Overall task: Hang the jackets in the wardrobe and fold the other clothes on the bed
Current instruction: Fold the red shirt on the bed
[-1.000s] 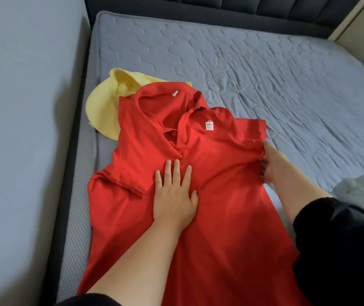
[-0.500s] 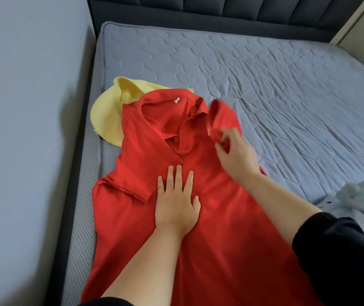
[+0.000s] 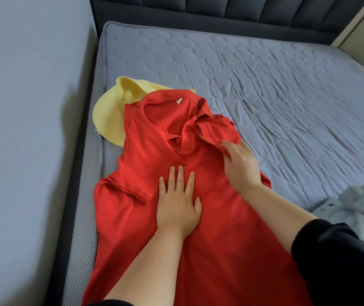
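Note:
A red polo shirt point(image 3: 154, 235) lies front side up on the bed point(image 3: 276, 89), collar toward the headboard. Both its short sleeves are folded in over the chest. My left hand point(image 3: 177, 204) lies flat on the middle of the shirt with straight fingers, pressing it down. My right hand point(image 3: 239, 164) rests on the folded-in right sleeve point(image 3: 215, 130), fingers stretched over the fabric. A yellow garment point(image 3: 111, 111) lies partly under the shirt's collar at the bed's left edge.
A pale blue-green garment point(image 3: 357, 208) is heaped at the right edge of view. A grey wall point(image 3: 28, 129) runs along the bed's left side, and a dark padded headboard point(image 3: 220, 9) closes the far end. Quilted mattress stretches bare to the right.
My right hand took the shirt's right sleeve at the outer edge, carried it inward and laid it over the chest. My left hand stayed pressed on the shirt.

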`<state>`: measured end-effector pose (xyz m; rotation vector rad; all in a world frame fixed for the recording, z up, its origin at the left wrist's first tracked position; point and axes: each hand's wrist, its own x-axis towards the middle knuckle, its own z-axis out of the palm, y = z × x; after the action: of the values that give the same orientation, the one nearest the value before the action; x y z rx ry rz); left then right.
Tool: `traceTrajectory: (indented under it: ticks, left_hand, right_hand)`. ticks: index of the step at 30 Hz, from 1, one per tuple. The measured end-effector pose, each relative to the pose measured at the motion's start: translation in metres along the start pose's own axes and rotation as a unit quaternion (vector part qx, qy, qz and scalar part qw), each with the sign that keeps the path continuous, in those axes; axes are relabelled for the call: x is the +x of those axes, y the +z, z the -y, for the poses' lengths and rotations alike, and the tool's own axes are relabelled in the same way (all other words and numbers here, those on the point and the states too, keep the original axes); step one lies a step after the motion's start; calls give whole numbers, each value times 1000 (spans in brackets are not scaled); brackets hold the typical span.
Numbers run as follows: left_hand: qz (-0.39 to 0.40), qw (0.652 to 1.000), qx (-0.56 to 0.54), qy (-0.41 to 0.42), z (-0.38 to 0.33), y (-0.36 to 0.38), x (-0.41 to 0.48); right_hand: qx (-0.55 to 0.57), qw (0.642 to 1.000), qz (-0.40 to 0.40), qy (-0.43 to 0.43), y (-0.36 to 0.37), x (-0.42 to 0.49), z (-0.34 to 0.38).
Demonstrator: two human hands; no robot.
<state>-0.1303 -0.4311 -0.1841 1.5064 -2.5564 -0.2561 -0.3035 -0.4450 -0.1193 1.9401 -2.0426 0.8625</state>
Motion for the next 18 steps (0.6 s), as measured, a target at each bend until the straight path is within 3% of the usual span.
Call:
traceTrajectory:
  ticks: [1,3,6,8,11,14,18]
  left_hand:
    - [1,1000,-1,0,0,0,0]
    - [3,1000,-5,-3,1,0,1]
    - [-3,1000,-9,-13,1,0,1]
    - [-20,1000,-6,-17,1,-1,-1]
    - [-24,1000,-10,-15,1,-2,-1]
    - [-12,1000,-23,-11,0,-6,0]
    - [-88,987,-136,-12,-2,-31,4]
  right_hand:
    - [29,998,-50,-3,-2,0,2]
    - [57,997,-45,-36,-3,-6,4]
    - [5,985,99,-139,-1,-26,-6]
    - [-63,971,163,-160,2,-40,-18]
    - [-42,994,97,-16,7,-56,-30]
    - [-22,987,25,159,18,-78,-31]
    - [-49,977,20,207,31,-87,-36]
